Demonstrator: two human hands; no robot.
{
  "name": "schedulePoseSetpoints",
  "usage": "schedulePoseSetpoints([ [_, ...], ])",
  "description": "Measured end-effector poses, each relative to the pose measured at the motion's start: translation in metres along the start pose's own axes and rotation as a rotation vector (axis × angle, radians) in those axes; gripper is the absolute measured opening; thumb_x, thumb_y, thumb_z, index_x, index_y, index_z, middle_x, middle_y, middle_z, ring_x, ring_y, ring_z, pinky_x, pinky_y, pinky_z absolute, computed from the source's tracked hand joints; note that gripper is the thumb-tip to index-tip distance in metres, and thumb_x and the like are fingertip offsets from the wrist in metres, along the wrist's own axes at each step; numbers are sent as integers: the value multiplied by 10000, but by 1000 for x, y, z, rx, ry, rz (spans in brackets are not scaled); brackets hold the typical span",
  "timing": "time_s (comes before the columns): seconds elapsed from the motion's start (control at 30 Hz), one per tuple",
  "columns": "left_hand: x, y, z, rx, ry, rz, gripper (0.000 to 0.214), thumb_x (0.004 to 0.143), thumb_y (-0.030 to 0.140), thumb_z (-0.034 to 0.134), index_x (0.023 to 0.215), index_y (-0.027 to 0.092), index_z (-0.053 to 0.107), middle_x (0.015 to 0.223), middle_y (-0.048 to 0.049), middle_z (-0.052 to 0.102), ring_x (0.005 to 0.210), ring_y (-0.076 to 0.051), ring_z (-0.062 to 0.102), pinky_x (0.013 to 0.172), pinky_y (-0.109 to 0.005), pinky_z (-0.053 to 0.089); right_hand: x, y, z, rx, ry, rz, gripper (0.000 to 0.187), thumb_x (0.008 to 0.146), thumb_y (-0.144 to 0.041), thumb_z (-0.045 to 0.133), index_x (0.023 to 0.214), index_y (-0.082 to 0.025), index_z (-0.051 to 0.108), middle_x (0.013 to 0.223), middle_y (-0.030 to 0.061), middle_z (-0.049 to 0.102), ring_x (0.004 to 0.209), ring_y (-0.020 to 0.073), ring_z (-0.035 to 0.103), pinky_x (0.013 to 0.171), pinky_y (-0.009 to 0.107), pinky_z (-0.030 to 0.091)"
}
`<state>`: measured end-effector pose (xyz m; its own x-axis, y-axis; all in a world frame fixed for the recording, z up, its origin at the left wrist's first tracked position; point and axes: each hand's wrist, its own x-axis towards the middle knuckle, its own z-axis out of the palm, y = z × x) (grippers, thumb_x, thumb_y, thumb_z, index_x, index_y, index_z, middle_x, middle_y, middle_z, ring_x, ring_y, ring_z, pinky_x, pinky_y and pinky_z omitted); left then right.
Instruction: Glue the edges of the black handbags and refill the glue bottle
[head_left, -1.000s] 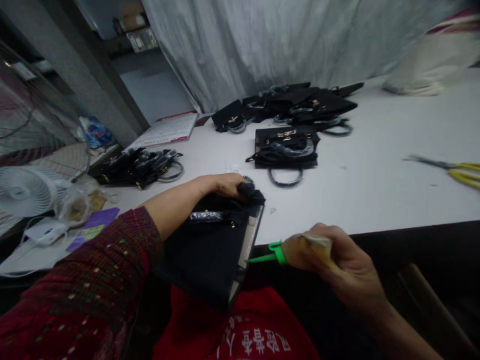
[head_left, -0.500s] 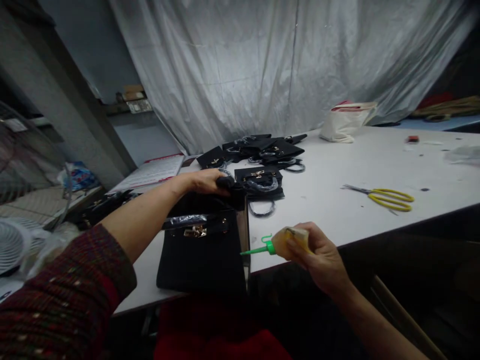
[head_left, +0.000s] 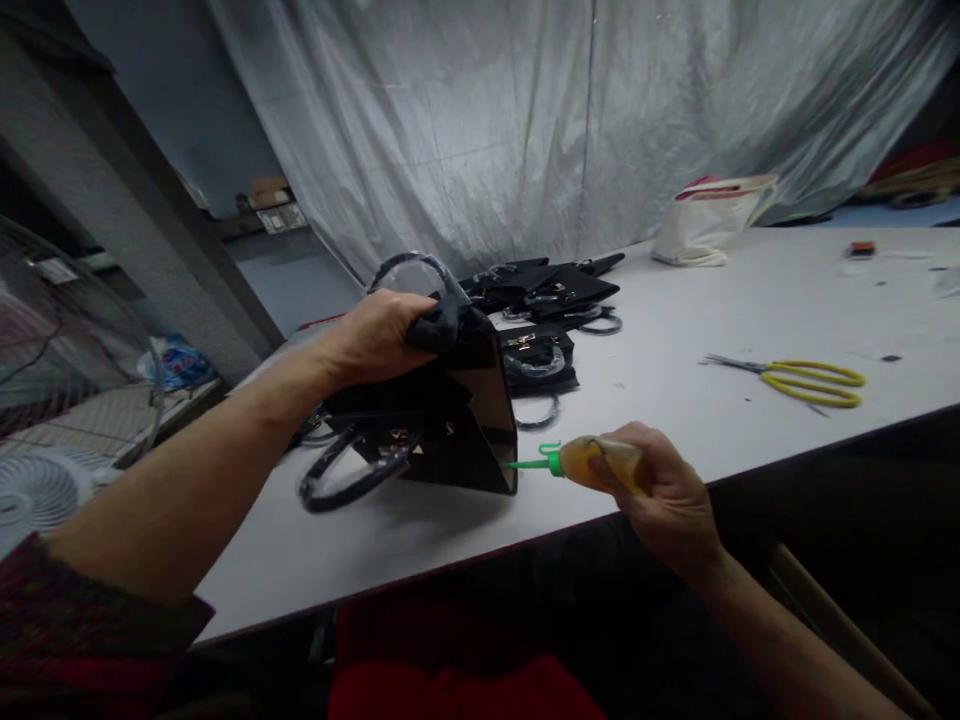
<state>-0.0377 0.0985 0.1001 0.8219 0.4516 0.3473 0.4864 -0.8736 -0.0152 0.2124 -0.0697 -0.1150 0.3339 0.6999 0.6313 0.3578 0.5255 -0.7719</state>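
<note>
A black handbag (head_left: 442,445) with gold hardware and plastic-wrapped handles stands tilted on the table in front of me, its open side turned to the right. My left hand (head_left: 386,335) is closed on the bag's upper edge; part of its grip is hidden. In my right hand (head_left: 660,490) is a squeeze bottle (head_left: 589,462) of yellowish liquid, held sideways. Its green nozzle points left, and the tip is at the lower part of the bag's side opening. Whether the tip touches the bag, I cannot tell.
More black handbags (head_left: 559,290) are heaped behind, with one (head_left: 536,350) lying closer. Yellow-handled scissors (head_left: 814,380) lie to the right on the white table (head_left: 675,330). A white cloth bag (head_left: 709,220) stands at the back. A white fan (head_left: 45,490) is at far left.
My left hand has lifted and tilted the handbag, turning its side opening toward the bottle. The bottle's nozzle has shifted slightly right and up, now at that opening.
</note>
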Motion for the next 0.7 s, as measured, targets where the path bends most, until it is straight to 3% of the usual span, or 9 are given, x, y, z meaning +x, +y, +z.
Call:
schedulePoseSetpoints([
  [0.07,-11,10,9,31,21,26,61,750,184,622,796,151,644,748,-5,636,665,-133,553,638,-246,385,0,5,0,-32,-35,-55,79,897,-277,698,971,-255,676,864,0,602,762,151,589,676,275,506],
  [0.17,-21,20,26,51,-94,11,35,767,161,637,801,162,643,780,-30,671,697,-158,591,651,-258,409,1,15,-1,-71,-77,-102,115,899,-233,674,1010,-266,679,877,-1,597,772,152,594,681,283,504],
  [0.37,-11,26,49,82,-297,-84,26,816,189,678,798,173,691,808,-58,703,751,-194,634,679,-284,435,14,41,-3,-152,-75,-118,87,914,-223,658,996,-251,650,884,5,604,777,162,596,691,311,495],
  [0.53,-2,20,38,47,-288,-96,75,785,106,646,780,168,687,791,-39,690,743,-173,621,684,-270,427,38,60,4,-180,-81,-140,71,924,-254,651,993,-244,639,877,10,604,770,175,599,687,338,504],
  [0.7,-7,13,17,-52,-294,-91,94,774,124,624,707,182,653,672,29,603,649,-116,552,629,-223,385,50,69,15,-160,-131,-170,98,921,-295,654,1000,-237,645,873,17,605,761,184,614,666,346,529],
])
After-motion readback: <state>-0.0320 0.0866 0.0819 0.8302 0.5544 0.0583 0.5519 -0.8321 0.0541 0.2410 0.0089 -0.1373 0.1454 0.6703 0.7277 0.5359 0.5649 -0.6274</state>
